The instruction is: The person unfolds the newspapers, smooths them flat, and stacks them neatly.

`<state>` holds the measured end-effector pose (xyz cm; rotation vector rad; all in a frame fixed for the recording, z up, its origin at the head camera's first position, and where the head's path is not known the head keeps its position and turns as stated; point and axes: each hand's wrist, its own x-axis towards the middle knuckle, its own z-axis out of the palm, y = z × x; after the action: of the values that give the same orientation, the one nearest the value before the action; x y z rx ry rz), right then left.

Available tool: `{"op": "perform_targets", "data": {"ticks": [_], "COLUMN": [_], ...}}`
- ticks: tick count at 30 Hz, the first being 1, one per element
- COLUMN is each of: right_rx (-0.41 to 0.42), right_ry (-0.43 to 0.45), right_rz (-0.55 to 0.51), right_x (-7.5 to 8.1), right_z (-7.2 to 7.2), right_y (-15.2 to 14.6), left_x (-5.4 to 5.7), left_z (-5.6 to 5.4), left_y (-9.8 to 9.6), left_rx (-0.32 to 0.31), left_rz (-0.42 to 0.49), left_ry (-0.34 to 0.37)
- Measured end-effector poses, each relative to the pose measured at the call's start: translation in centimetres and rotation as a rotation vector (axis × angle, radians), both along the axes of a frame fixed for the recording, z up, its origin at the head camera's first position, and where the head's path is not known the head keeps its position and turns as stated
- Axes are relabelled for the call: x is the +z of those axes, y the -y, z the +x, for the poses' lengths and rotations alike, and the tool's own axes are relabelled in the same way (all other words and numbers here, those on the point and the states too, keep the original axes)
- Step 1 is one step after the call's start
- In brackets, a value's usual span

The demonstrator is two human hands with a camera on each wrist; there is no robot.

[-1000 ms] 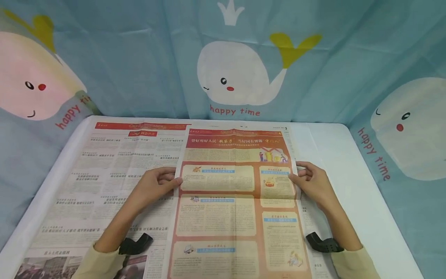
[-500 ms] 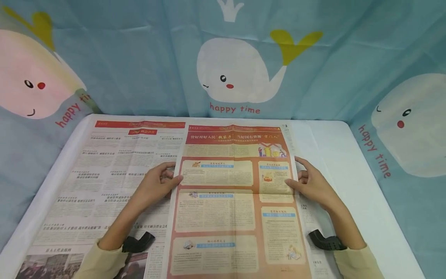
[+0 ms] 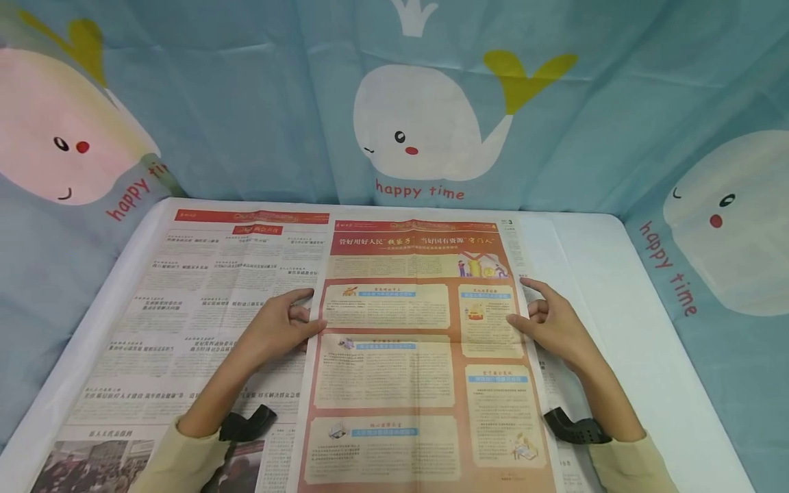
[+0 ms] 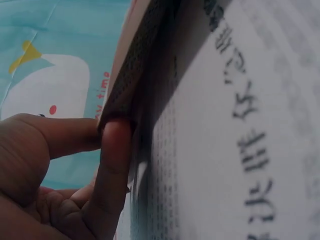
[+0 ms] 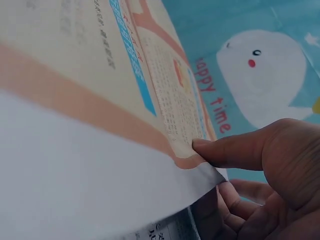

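Note:
An orange-bordered newspaper page (image 3: 382, 329) lies over a larger spread of newspaper (image 3: 203, 287), creased across its middle. My left hand (image 3: 280, 329) pinches the page's left edge, its thumb on top and fingers underneath. Opposite, my right hand (image 3: 555, 325) pinches the right edge in the same way. In the left wrist view, the lifted paper edge (image 4: 131, 65) stands above the black-and-white print below. The right wrist view has the thumb (image 5: 227, 150) pressing the printed face of the page, which bends up at the grip.
A white table (image 3: 629, 329) carries the papers. Blue curtain cloth (image 3: 259, 123) with white whales surrounds the back and sides. A black wrist mount (image 3: 576, 426) sits on the right wrist, another (image 3: 249, 423) on the left.
The head view has shifted slightly. The orange-bordered page looks flatter along its middle crease than a second ago. Both hands keep their hold, nearly in place.

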<state>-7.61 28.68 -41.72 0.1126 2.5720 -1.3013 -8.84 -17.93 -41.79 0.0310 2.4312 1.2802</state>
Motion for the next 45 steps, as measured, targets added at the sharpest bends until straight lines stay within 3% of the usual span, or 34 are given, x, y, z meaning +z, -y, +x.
{"op": "perform_targets", "data": {"ticks": [3, 7, 11, 14, 20, 27, 45], "right_rx": [0.006, -0.003, 0.023, 0.091, 0.223, 0.338, 0.427], "right_ry": [-0.046, -0.221, -0.338, -0.313, -0.17, -0.086, 0.05], "right_rz": [0.094, 0.252, 0.221, 0.129, -0.051, -0.148, -0.323], "right_x": [0.0, 0.1, 0.2, 0.6, 1.3, 1.0, 0.5], "right_z": [0.3, 0.9, 1.2, 1.2, 1.1, 1.0, 0.6], "right_y": [0.4, 1.6, 3.7, 5.6, 9.6, 14.0, 22.0], "left_x": [0.1, 0.1, 0.0, -0.1, -0.1, 0.1, 0.9], "left_z": [0.0, 0.0, 0.1, 0.3, 0.9, 1.3, 1.8], "left_y": [0.0, 0.0, 0.0, 0.1, 0.5, 0.7, 1.3], "left_rx": [0.013, 0.036, 0.039, 0.04, 0.038, 0.028, -0.017], "left_rz": [-0.034, -0.057, -0.06, -0.052, -0.021, 0.018, 0.25], "left_ry": [-0.012, -0.027, -0.024, -0.002, 0.017, 0.012, 0.046]}}
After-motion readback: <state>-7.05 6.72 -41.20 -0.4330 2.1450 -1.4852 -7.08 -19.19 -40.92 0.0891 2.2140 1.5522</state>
